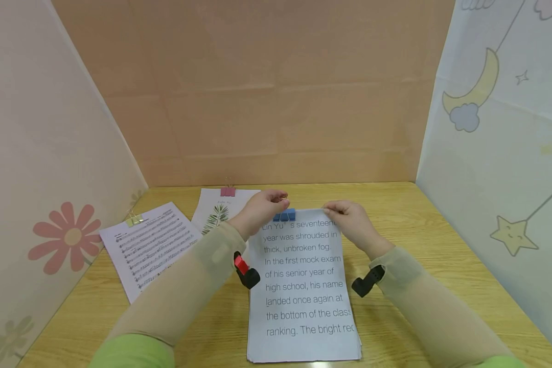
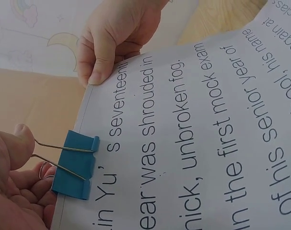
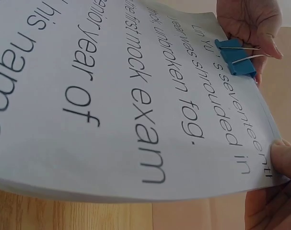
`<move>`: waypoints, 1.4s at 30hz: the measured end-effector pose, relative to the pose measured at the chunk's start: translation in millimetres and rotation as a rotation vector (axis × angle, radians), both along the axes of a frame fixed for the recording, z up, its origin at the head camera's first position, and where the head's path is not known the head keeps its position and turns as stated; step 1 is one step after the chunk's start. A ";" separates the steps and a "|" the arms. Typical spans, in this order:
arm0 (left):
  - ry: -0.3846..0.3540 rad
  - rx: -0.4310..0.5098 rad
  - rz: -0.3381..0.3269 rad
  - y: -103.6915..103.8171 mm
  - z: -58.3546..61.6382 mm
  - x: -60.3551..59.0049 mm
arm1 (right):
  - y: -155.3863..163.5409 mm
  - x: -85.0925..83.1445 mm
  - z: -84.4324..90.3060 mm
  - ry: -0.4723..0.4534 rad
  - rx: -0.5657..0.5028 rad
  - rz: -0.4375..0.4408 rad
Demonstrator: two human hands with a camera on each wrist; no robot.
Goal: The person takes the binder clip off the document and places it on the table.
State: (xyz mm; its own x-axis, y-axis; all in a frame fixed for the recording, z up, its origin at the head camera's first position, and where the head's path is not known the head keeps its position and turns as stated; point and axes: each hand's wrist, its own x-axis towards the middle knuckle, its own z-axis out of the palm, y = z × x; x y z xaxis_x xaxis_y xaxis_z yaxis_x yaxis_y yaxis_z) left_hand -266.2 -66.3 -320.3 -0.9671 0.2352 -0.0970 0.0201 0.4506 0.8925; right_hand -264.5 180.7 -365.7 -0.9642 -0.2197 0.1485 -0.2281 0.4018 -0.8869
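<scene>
A stack of printed sheets [image 1: 303,286] with large text is held by its top edge, the lower end toward the person. A blue binder clip [image 2: 77,165] sits on that top edge, left of its middle. My left hand [image 1: 262,210] holds the clip's wire handles, thumb at the front handle and fingers curled behind by the rear one. At the top right corner my right hand [image 1: 351,225] pinches the sheets, thumb on the printed face and fingers behind. In the right wrist view, the sheets bow, and their near edge stands over the wooden table [image 3: 73,213].
Sheet music [image 1: 154,245] with a yellow binder clip [image 1: 134,220] lies at the left. Behind it is a sheet with a leaf picture [image 1: 216,217] and a pink binder clip [image 1: 227,191]. Walls with printed sheets enclose the table [image 1: 395,220] at the left, back and right.
</scene>
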 end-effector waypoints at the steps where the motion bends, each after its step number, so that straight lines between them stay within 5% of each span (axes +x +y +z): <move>1: 0.005 0.001 0.005 0.5 -0.4 0.1 | 0.1 0.0 -0.1 0.000 0.000 0.001; 42: 0.056 0.158 0.139 -5.5 4.9 1.0 | 10.1 -0.3 -5.5 -0.036 0.013 -0.010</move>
State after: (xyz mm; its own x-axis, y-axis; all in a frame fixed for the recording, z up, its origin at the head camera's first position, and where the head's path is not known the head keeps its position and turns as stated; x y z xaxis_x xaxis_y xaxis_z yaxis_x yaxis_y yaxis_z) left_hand -265.2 -71.8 -315.4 -0.9941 0.1076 -0.0146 0.0192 0.3067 0.9516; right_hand -264.8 190.8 -371.2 -0.9711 -0.2112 0.1113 -0.1922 0.4151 -0.8892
